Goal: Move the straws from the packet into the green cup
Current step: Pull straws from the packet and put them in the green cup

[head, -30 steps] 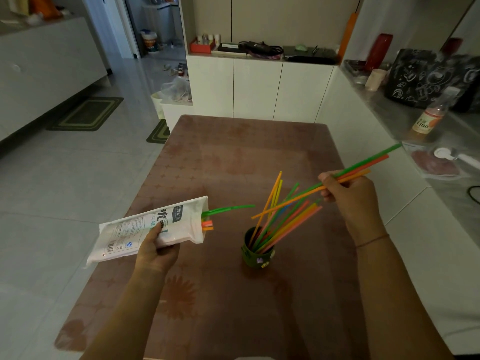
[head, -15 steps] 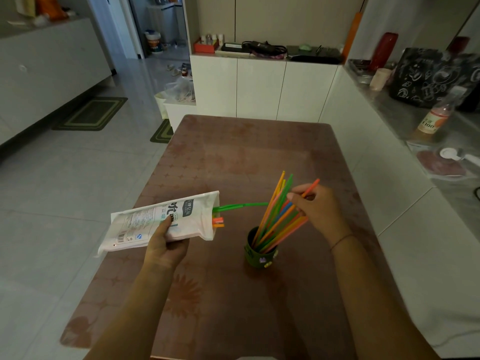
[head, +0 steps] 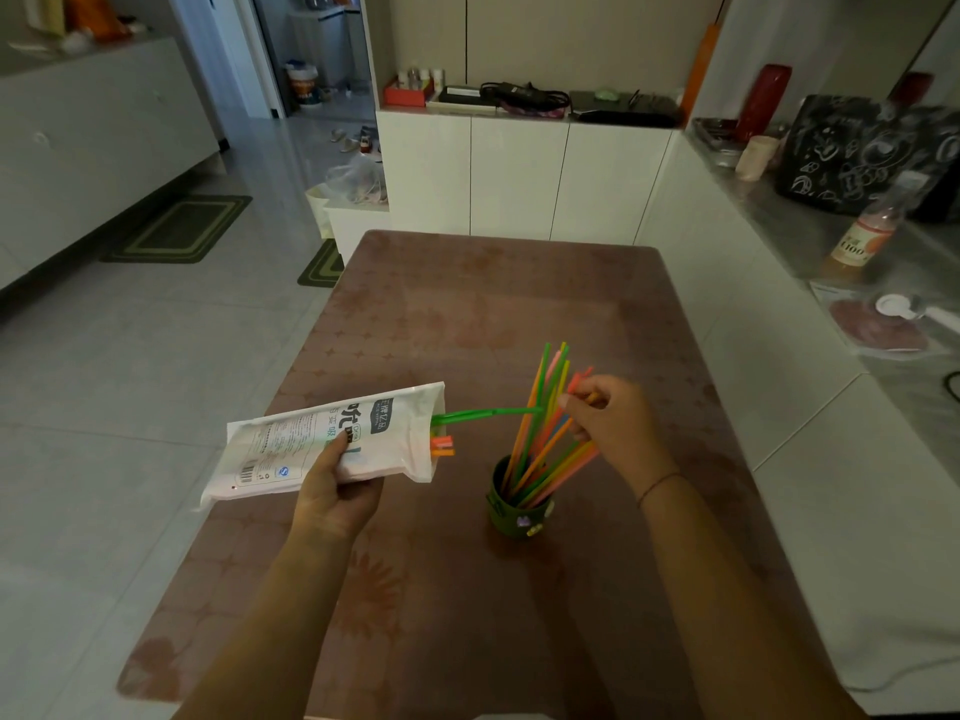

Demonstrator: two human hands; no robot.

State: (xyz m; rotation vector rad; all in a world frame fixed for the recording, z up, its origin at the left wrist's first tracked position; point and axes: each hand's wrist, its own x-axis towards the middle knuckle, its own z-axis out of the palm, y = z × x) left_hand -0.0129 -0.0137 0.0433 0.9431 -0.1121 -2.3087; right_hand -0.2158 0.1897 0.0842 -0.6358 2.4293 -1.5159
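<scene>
My left hand [head: 337,491] grips a white straw packet [head: 291,444] from below and holds it level above the table, mouth facing right. A green straw [head: 483,414] sticks far out of the mouth, and short orange straw ends [head: 442,445] show just below it. The dark green cup [head: 514,509] stands upright on the brown table [head: 467,314] and holds several coloured straws [head: 540,407] that fan upward. My right hand [head: 618,433] is just right of the fan. Its fingers are curled round a few orange and pink straws whose lower ends sit in the cup.
White cabinets [head: 519,174] stand beyond the table's far edge. A counter on the right carries a bottle [head: 862,236], a black bag [head: 852,153] and a white scoop [head: 893,306]. Tiled floor with green mats [head: 182,228] lies to the left.
My right hand carried a bunch of straws from up on the right down into the cup, and they now stand steeper. The packet in my left hand shifted slightly right.
</scene>
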